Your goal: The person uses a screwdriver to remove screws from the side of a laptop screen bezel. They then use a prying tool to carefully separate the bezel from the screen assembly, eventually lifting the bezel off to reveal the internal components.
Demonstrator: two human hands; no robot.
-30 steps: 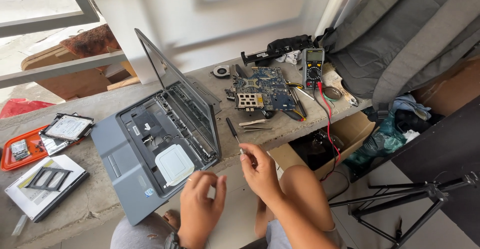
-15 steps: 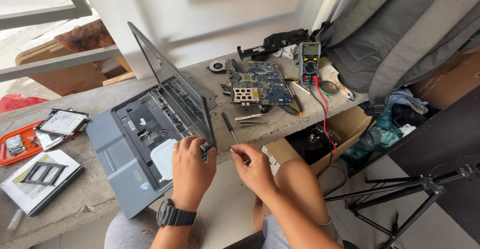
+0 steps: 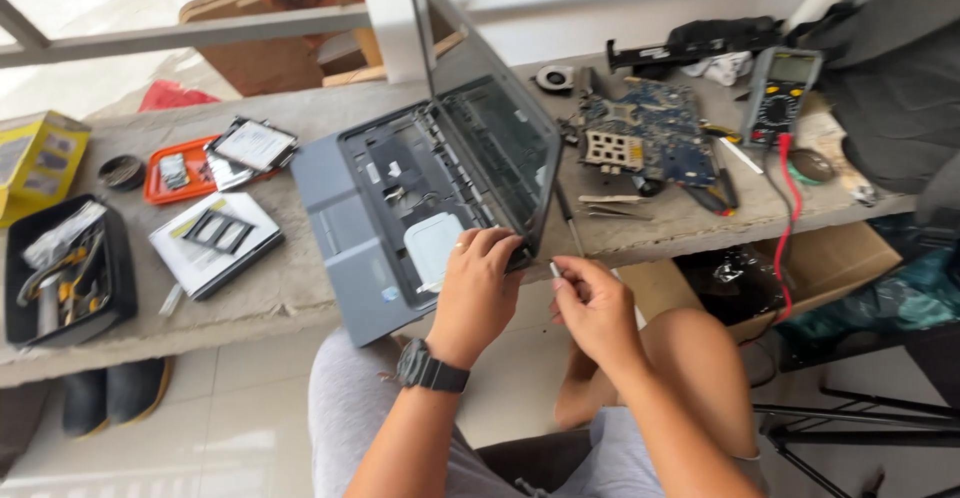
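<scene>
Surface (image 3: 300, 293): a bare concrete slab running left to right, carrying every item below; it lies just beyond both sets of fingers.
Laptop (image 3: 400, 208): a grey, stripped machine with the keyboard removed and the lid tilted open. Its long axis runs diagonally, from the near-left corner up toward the far right. The near-right corner sits directly under the left fingers.
Circuit board (image 3: 645, 138): a blue board lying flat, up and to the right of the right fingers, well apart from them.
Multimeter (image 3: 782, 93): further right than the board, with a red lead trailing off the edge.
Black tool case (image 3: 65, 273): far left of the left fingers.
Left hand (image 3: 475, 293): the nearer hand to the laptop. The wrist with the watch is bent down, palm over the base; the fingers (image 3: 500, 248) are curled and pressed on the corner by the hinge, touching it.
Right hand (image 3: 595, 303): held off the edge, just right of the left hand, not touching the laptop.
Small part (image 3: 556, 270): a thin pale piece pinched between the right thumb and forefinger; its kind cannot be determined.
</scene>
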